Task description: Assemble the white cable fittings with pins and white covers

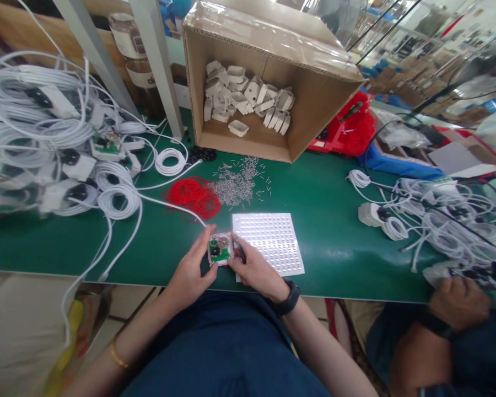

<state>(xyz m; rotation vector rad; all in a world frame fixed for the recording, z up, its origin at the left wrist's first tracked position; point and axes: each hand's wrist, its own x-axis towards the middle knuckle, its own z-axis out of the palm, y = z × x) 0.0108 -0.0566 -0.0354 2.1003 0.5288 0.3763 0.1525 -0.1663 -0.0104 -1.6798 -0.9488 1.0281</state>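
A small square white housing with a green circuit board [220, 252] inside sits near the table's front edge, a white cable running up to its top left. Along its left side, my left hand [193, 273] grips it between thumb and fingers. My right hand [258, 270] is closed around a slim dark tool [241, 251], whose exact kind I cannot make out, and its fingertips meet the housing's right edge. Partly beneath my right hand lies a white sheet with rows of shiny dots [273, 237]. Behind the housing are a bundle of red rings or cord [193, 197] and a pile of small metal screws [237, 182].
A cardboard box [248, 144] on its side holds white plastic housings [252, 94]. Coiled white cables [119, 198] crowd the left, and more cables [442, 215] lie right. A red bag [355, 124] stands behind. A co-worker's hand [458, 302] rests at the right edge.
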